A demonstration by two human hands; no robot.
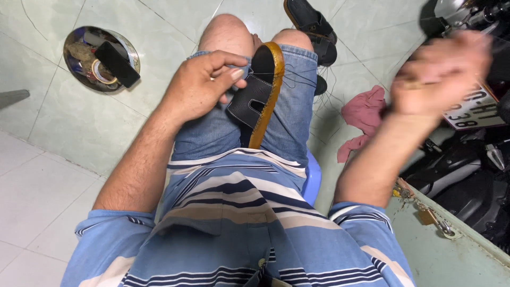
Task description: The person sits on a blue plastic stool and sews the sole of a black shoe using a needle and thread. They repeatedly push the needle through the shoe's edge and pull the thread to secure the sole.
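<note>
a black sandal [259,93] with a tan sole edge is held on its side between the knees, on the blue shorts [289,114]. it is gripped at the strap by the left hand [199,85], with the fingers curled onto the black leather. the right hand [438,72] is raised well off to the right of the sandal. it is blurred, so it cannot be told if it is clenched or what is held in it. thin dark threads [324,87] are seen running from the sandal toward that side.

white stitches are seen along the strap edge near the sole, so some sewing looks done. the loose threads are not cut, so the sewing is judged to be not finished.

beyond the sandal, a second black sandal [313,29] is seen on the green floor [69,127]. to the right of the sandal a pink cloth [364,114] is lying. far to the left of the sandal a round tin [101,58] of small things is sitting. a motorbike [467,159] is parked past the pink cloth.
</note>
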